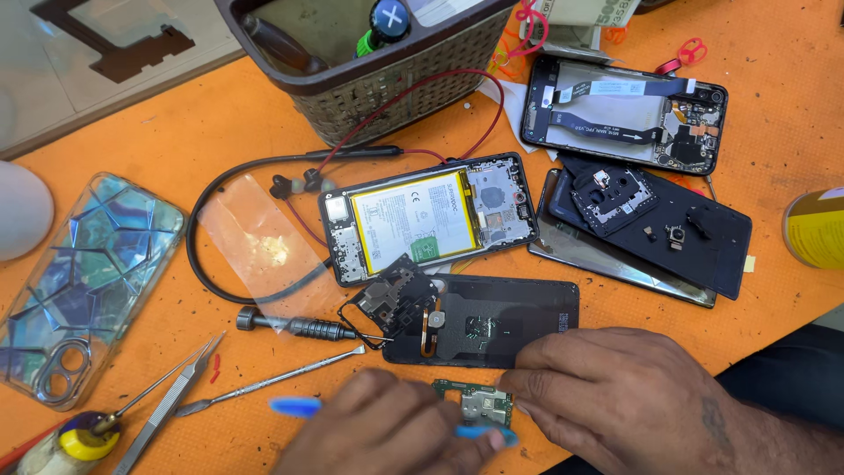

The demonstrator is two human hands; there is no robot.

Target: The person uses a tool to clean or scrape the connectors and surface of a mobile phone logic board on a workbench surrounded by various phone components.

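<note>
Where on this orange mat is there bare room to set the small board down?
Bare mat lies left of the basket, above the neckband earphones. A smaller patch sits right of the upper opened phone. It is crowded around the battery phone, back cover, tweezers and both hands.

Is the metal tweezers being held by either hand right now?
No, the tweezers lie untouched on the orange mat, left of the left hand.

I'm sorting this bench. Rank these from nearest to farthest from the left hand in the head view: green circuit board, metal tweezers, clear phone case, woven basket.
1. Green circuit board, right beside the left hand.
2. Metal tweezers, to its left.
3. Clear phone case, far left.
4. Woven basket, at the top of the bench.
</note>
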